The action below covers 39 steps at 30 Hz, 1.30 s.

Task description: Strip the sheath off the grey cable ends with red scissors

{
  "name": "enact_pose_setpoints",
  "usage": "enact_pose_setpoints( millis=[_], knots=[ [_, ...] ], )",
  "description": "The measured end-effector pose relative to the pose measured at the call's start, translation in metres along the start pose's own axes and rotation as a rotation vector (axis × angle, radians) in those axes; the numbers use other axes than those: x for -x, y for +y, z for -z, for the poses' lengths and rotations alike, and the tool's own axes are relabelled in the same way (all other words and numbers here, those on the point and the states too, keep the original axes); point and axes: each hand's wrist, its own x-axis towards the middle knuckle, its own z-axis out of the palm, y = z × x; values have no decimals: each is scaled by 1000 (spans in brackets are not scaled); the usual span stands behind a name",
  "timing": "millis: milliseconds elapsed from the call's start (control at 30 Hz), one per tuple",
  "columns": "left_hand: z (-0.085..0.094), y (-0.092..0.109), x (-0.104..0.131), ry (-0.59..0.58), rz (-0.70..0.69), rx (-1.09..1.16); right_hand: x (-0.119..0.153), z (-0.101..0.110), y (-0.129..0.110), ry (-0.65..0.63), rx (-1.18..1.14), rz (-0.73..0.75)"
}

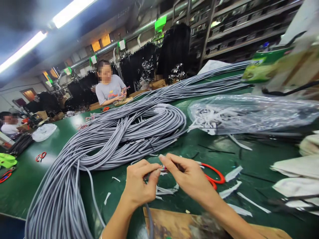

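My left hand [141,182] is closed in a pinch round the end of a grey cable [150,220], which hangs down below the palm. My right hand [186,174] meets it fingertip to fingertip, pinching the small coloured wires [163,168] at that end. The fingers hide most of these wires. Beside my right hand lie red-handled scissors [219,173], their blades mostly covered by it. White scraps [166,191] lie on the table under both hands. A large bundle of grey cables [119,139] is looped just beyond my left hand.
The green table [59,146] carries a clear plastic bag of white strips [219,114], pale cloth gloves [294,166] at right and small red scissors [41,156] at left. A stained brown board [159,220] lies nearest me. A co-worker [111,86] sits across the table.
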Motion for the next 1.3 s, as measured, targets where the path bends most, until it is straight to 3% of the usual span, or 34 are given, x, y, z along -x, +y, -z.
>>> enact_pose_setpoints(
  millis=[233, 600, 867, 1100, 1300],
  knots=[
    [-2, 1, 0, 65, 165, 102, 5, 1, -7, 43, 87, 148],
    [0, 0, -2, 65, 185, 108, 5, 4, -13, -3, 140, 229],
    [1, -5, -2, 76, 305, 234, 8, 4, -11, -30, 201, 318],
    [7, -3, -7, -22, 471, 632, 10, 4, -11, -145, 113, 261],
    [14, -1, -12, -170, 608, 752, 9, 11, -18, -222, 110, 201]
  ],
)
